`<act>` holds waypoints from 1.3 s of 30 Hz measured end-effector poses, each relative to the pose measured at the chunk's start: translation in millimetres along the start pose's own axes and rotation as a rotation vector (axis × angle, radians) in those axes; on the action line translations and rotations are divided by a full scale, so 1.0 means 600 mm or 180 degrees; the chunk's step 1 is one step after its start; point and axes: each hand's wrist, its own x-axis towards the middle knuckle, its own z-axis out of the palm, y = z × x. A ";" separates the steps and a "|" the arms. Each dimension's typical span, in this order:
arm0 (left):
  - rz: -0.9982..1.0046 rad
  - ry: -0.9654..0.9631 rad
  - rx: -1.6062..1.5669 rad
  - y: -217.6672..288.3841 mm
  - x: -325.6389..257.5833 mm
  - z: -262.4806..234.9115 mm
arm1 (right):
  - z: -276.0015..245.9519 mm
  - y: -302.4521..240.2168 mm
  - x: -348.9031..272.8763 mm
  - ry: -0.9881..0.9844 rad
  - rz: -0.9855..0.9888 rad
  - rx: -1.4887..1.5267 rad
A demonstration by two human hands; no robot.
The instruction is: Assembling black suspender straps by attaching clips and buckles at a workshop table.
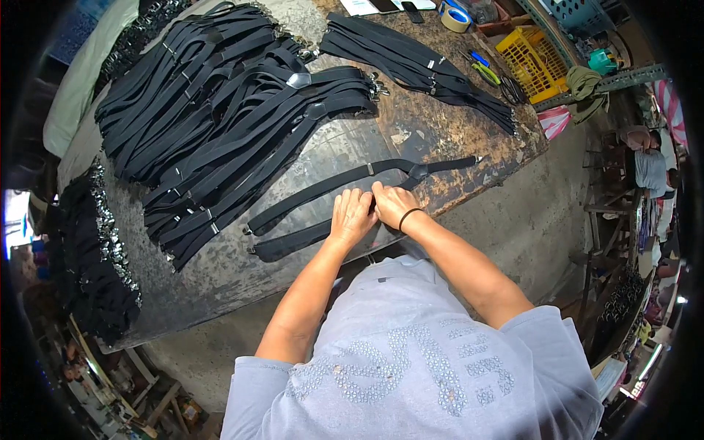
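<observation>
Your left hand point(353, 214) and right hand point(394, 203) pinch the black suspenders point(345, 177), mid-frame! Dark strap bundles point(213, 110) crowd the upper left

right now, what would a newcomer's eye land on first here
Probably the big heap of black suspenders filling the upper left. Then the left hand and right hand, close together near the centre over a separate pair of suspenders. The bright yellow basket at the upper right also stands out.
</observation>
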 end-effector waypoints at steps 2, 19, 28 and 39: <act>0.0010 0.0071 -0.0033 0.002 0.000 -0.003 | 0.001 -0.001 -0.003 0.0078 -0.0069 -0.0092; -0.0065 -0.0210 -0.0109 0.027 0.004 -0.020 | -0.021 0.106 -0.004 -0.0149 -0.0228 0.1330; -0.0975 -0.0833 -0.0553 0.049 0.026 -0.005 | -0.006 0.120 0.024 -0.0402 -0.0218 0.1548; -0.1061 -0.0654 -0.0661 0.060 0.035 0.001 | -0.013 0.105 0.015 -0.0528 -0.0022 0.1399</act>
